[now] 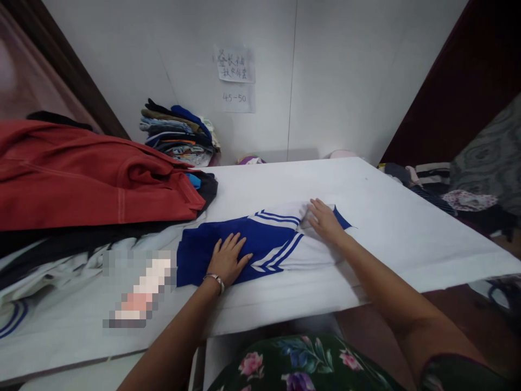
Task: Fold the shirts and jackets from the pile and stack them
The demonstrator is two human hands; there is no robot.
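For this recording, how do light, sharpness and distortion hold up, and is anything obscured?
Head view: muted light, the upper right corner nearly black; head view: left hand and right hand readable on the blue-and-white garment; head view: wide-angle stretching towards the edges; head view: a blocky pixelated patch left of the garment, hiding what is beneath.

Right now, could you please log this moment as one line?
garment: on white table | left hand: on blue part | right hand: on white part
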